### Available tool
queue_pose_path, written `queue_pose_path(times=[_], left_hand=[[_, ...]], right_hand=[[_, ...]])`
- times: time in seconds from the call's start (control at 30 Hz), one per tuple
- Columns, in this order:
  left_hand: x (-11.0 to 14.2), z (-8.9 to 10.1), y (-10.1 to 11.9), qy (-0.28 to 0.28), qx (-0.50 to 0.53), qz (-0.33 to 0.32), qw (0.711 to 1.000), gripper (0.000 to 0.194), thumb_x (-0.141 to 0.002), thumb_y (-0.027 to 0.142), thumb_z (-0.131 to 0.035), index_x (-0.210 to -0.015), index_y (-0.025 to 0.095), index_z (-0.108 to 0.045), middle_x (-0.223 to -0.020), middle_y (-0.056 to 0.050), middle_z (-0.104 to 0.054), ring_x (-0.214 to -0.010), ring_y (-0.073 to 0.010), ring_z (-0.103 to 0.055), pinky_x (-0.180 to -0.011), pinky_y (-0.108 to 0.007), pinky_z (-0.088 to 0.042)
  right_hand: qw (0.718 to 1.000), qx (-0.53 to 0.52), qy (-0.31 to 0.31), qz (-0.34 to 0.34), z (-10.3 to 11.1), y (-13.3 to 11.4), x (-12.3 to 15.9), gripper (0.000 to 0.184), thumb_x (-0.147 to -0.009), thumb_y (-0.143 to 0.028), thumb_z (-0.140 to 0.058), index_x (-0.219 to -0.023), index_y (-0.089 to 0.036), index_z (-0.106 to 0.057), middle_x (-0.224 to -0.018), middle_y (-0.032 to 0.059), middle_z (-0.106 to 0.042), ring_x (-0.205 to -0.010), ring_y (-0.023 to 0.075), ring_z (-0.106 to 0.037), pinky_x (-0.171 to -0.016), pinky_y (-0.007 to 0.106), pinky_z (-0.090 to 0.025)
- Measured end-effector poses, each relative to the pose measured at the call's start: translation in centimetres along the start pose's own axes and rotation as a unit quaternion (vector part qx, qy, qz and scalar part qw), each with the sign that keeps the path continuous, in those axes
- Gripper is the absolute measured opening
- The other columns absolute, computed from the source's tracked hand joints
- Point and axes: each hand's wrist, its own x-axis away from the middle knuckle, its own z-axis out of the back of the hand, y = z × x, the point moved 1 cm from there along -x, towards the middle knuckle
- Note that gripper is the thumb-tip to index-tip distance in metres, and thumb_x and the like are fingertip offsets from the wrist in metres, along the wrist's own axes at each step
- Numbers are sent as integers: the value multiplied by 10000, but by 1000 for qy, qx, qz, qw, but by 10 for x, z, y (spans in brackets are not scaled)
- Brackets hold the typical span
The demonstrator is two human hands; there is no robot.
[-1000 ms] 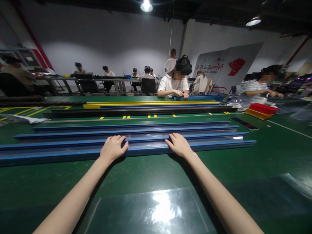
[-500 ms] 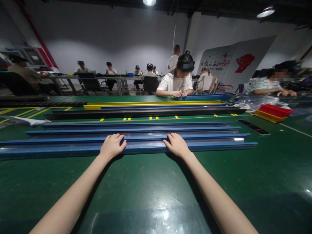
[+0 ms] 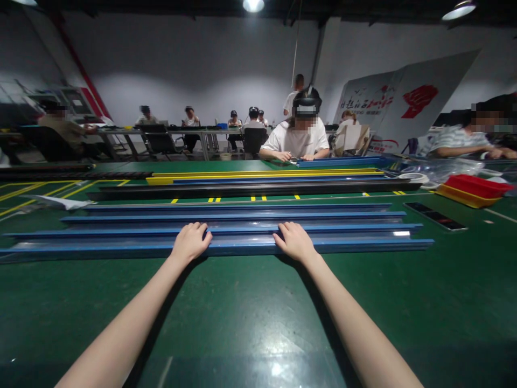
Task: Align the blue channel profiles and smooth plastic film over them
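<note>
Long blue-edged strips with clear middles, like plastic channel profiles, lie side by side across the green table. My left hand (image 3: 191, 241) grips the nearest blue-edged channel strip (image 3: 242, 249) left of its middle, fingers bent over the far blue edge and thumb near the front one. Farther right along that strip, my right hand (image 3: 296, 242) holds it in the same way, its thumb pointing inward. A second blue-edged strip (image 3: 121, 217) lies just behind. Both palms cover parts of the near edge, and the fingertips' undersides are hidden.
Beyond lie a black strip (image 3: 258, 189) and a yellow strip (image 3: 262, 175). A phone (image 3: 436, 215) rests at right, near a red tray (image 3: 474, 189) stacked on a yellow one. A co-worker in white (image 3: 297, 139) sits across the green table (image 3: 242, 307); other people sit farther back.
The view has turned slightly left, so the background sits farther right. My hands stay on the near strip, with little visible movement along it.
</note>
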Motion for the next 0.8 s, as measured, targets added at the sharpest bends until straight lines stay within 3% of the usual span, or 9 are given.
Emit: queue_pose_path(times=[0.3, 0.47, 0.53, 0.7, 0.8], left_hand=[[7, 2, 5, 0, 11, -13, 1000, 384, -860, 314, -259, -916, 142, -598, -883, -114, -620, -866, -244, -561, -802, -344, -405], [2, 14, 4, -63, 18, -30, 997, 415, -868, 408, -277, -953, 154, -595, -950, -110, -625, -914, -242, -567, -784, -340, -411], [-6, 19, 4, -89, 21, -32, 995, 462, -879, 462, -244, -888, 174, -605, -947, -94, -627, -902, -235, -572, -760, -336, -416], [-43, 23, 18, -14, 32, -62, 997, 337, -878, 360, -317, -988, 174, -575, -1018, -91, -599, -976, -231, -532, -814, -343, -400], [-70, 22, 34, 0, 58, -95, 994, 293, -841, 296, -405, -1072, 183, -546, -1127, -94, -559, -1050, -236, -497, -851, -348, -392]], right_hand=[[1000, -6, 1, 8, 5, 2, 12, 378, -893, -399, -293, -959, -147, -568, -899, 96, -613, -871, 210, -521, -800, 309, -327], [999, -29, -22, 10, 7, 7, 10, 425, -901, -428, -267, -1007, -145, -567, -964, 103, -612, -917, 207, -528, -806, 306, -343], [998, -46, -30, 10, 9, 13, 4, 435, -911, -420, -241, -1031, -155, -564, -989, 92, -615, -936, 199, -529, -807, 298, -352], [999, -44, -15, -16, 12, 33, -23, 342, -889, -370, -329, -1032, -170, -567, -1025, 89, -610, -973, 209, -523, -807, 309, -371], [999, -34, -20, -24, 12, 44, -44, 308, -865, -334, -380, -1050, -167, -561, -1057, 96, -602, -992, 221, -523, -802, 320, -387]])
